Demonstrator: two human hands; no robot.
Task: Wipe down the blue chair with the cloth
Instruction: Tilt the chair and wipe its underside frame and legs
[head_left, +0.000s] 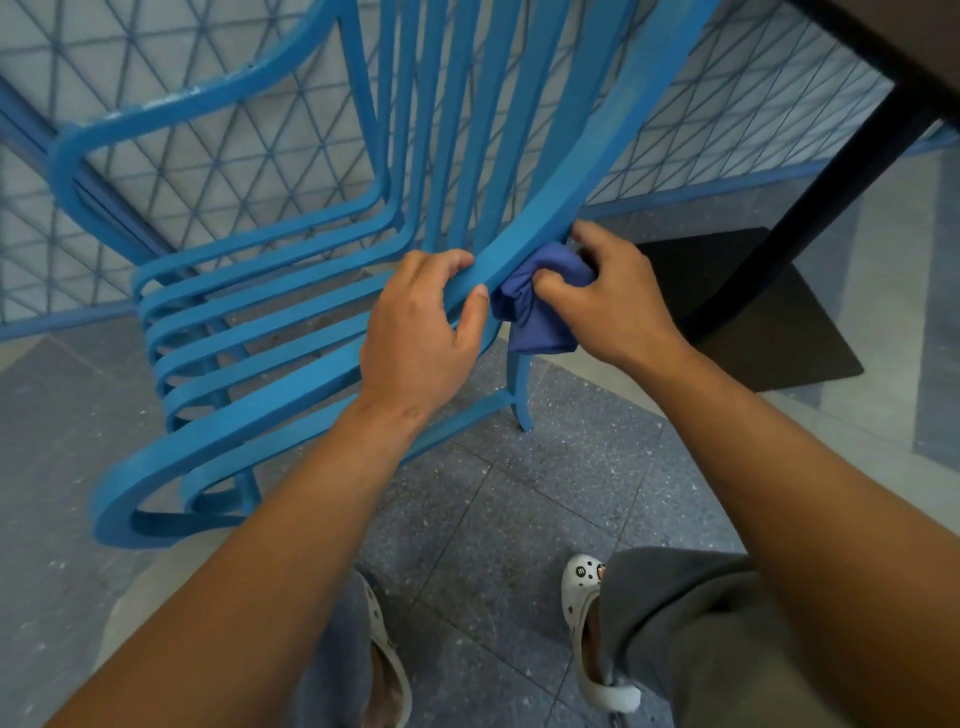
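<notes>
Your left hand (421, 322) gripped the chair (291, 332) by its outer rail, thumb over the near edge, likely to steady the frame against the rubbing. Just beside that grip, your right hand (608, 296) held the bunched cloth (540, 306), pressing it against the same rail's far side. Beyond both grips, the slats rose toward the mesh fence (208, 171).
</notes>
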